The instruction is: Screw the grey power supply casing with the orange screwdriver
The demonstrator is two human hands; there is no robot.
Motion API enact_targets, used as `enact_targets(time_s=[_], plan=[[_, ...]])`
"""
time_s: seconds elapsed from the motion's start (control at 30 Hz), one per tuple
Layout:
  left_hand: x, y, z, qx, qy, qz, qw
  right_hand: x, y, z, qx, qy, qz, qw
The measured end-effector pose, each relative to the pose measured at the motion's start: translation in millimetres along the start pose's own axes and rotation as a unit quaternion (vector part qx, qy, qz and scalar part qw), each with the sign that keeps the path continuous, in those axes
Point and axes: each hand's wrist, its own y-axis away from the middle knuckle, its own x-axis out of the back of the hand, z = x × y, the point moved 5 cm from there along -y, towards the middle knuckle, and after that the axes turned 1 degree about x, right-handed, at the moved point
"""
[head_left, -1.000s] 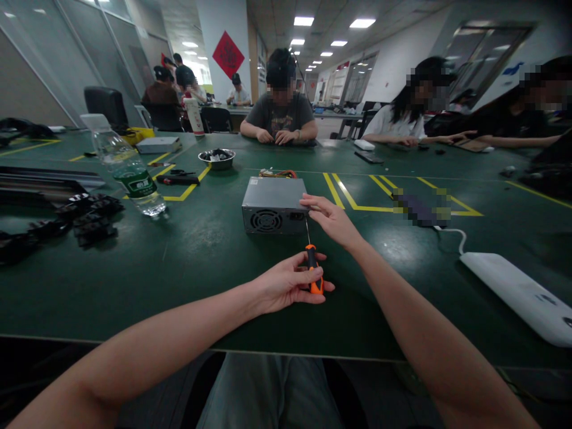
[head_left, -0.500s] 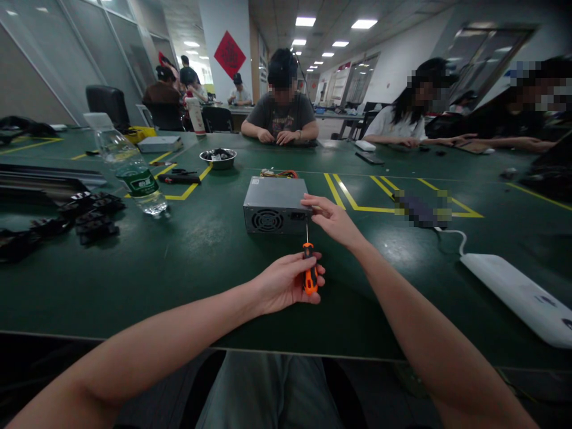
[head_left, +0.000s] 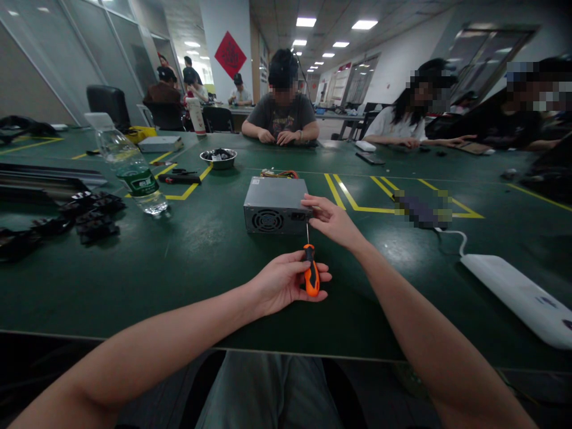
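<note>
A grey computer power supply (head_left: pixel 277 193) lies on the green table, its round fan grille and power socket facing me. My left hand (head_left: pixel 286 280) is closed round the orange and black handle of a screwdriver (head_left: pixel 311 277), the outer fingers loosely spread. The thin shaft points away from me, and its tip meets the lower right of the power supply's front face. On that same right edge rests my right hand (head_left: pixel 333 220), fingers bent over the corner and thumb beside the shaft's tip. Whatever sits under the tip is too small to make out.
Bundled wires (head_left: pixel 286 174) show behind the power supply. Leftward are a water bottle (head_left: pixel 136 173), black parts (head_left: pixel 96 217), a dark tool (head_left: pixel 180 178) and a metal bowl (head_left: pixel 218 158) with small pieces. A phone (head_left: pixel 422 210) and white power bank (head_left: pixel 513 292) lie right. People sit across the table.
The screwdriver's handle has turned in my left hand and its end has tilted slightly right, with the fingers spread wider. My right hand and the power supply stay nearly in place.
</note>
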Motion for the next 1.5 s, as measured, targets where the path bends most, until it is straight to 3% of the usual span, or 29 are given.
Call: enact_targets(time_s=[0.2,0.43,0.6,0.9,1.13,1.37,1.5], plan=[[6.7,-3,2,-0.033,0.013,0.028,0.999,0,0,-1,0.000,0.024,-0.003,1.000],[13.8,-4,6,-0.046,-0.011,0.114,0.992,0,1,-1,0.008,0.027,0.001,1.000],[12.5,-7,8,-0.063,-0.005,0.091,0.994,0,1,-1,0.015,0.030,0.001,0.999],[12.0,-8,5,-0.011,0.024,0.079,0.997,0,1,-1,0.014,0.032,0.002,0.999],[12.6,-9,6,-0.054,-0.006,0.064,0.996,-1,1,0,0.015,0.032,0.000,0.999],[13.3,-8,3,-0.026,0.007,0.075,0.997,0,0,0,0.019,0.031,0.004,0.999],[12.0,-7,5,-0.046,0.008,0.078,0.996,0,1,0,0.022,0.030,0.004,0.999]])
